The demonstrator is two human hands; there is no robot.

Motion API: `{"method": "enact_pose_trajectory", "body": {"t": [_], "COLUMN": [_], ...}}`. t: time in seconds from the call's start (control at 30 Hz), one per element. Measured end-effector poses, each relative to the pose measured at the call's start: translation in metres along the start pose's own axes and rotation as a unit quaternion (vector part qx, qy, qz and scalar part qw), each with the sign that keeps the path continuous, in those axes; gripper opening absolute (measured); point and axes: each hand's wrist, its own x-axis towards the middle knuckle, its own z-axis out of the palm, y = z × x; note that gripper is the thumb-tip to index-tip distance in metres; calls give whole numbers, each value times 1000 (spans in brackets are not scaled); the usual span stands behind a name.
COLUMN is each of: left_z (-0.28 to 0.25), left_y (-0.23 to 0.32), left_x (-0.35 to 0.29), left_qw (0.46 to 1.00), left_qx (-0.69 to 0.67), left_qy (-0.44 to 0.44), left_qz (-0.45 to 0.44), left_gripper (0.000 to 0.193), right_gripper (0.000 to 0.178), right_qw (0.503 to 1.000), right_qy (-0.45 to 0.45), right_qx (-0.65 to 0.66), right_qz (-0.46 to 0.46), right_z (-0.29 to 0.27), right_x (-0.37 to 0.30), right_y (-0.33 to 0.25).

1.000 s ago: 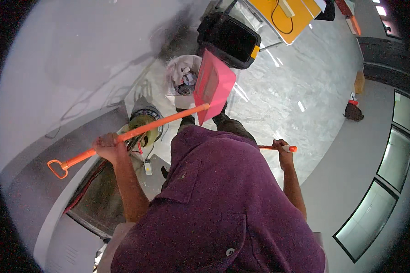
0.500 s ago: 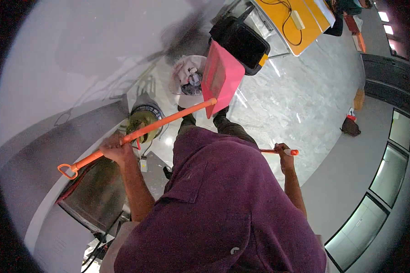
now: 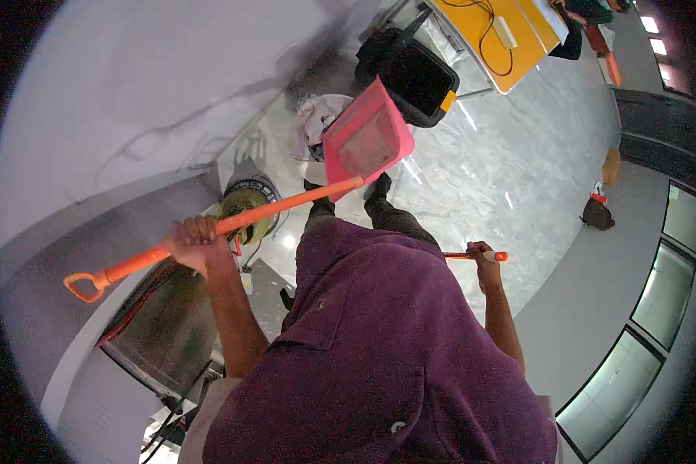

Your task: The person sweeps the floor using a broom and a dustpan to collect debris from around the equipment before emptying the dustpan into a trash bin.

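My left hand (image 3: 193, 243) is closed around the orange handle of a long-handled pink dustpan (image 3: 369, 139). The handle ends in a loop at the far left, and the pan hangs in the air ahead of my feet, its dusty inside facing me. Just beyond the pan, and partly covered by it, stands a waste bin (image 3: 311, 127) with a pale liner and rubbish in it. On the right, my right hand (image 3: 484, 264) grips an orange stick (image 3: 502, 257) near its end. The rest of that stick is hidden behind my purple clothing.
A black bin-like box (image 3: 419, 77) with a yellow latch stands beyond the dustpan. Past it is a yellow table (image 3: 471, 27) with a cable and power strip. An olive-green round object (image 3: 243, 203) sits below the handle. A dark bag (image 3: 597, 215) lies by the right wall.
The dustpan has turned so that its inside now shows more, and it has shifted slightly left. Its looped handle end has moved left. My right hand has barely moved.
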Motion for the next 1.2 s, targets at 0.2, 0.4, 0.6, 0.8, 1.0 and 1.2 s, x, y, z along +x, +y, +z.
{"method": "enact_pose_trajectory", "body": {"t": [0.2,0.4,0.6,0.8,1.0,1.2], "left_z": [20,39,33,31,47,56], "left_y": [-18,-35,-39,-35,-40,12], "left_x": [7,-22,-10,2,-19,-28], "left_qw": [999,991,987,989,950,909], "left_qx": [39,41,60,31,29,46], "left_qy": [14,-118,-142,-124,-289,-393], "left_qz": [-34,-38,-50,-73,-114,-127], "left_gripper": [35,35,34,34,35,28], "right_gripper": [22,17,25,24,21,21], "right_qw": [1000,999,998,999,995,979], "right_qy": [5,21,34,30,45,108], "right_qx": [-5,-18,-37,-6,-71,-140], "right_qz": [-16,-27,-24,-36,-54,-98], "right_z": [1,-1,-4,0,-12,-43], "right_x": [-5,-11,-13,-21,-30,-53], "right_y": [2,15,24,22,26,4]}}
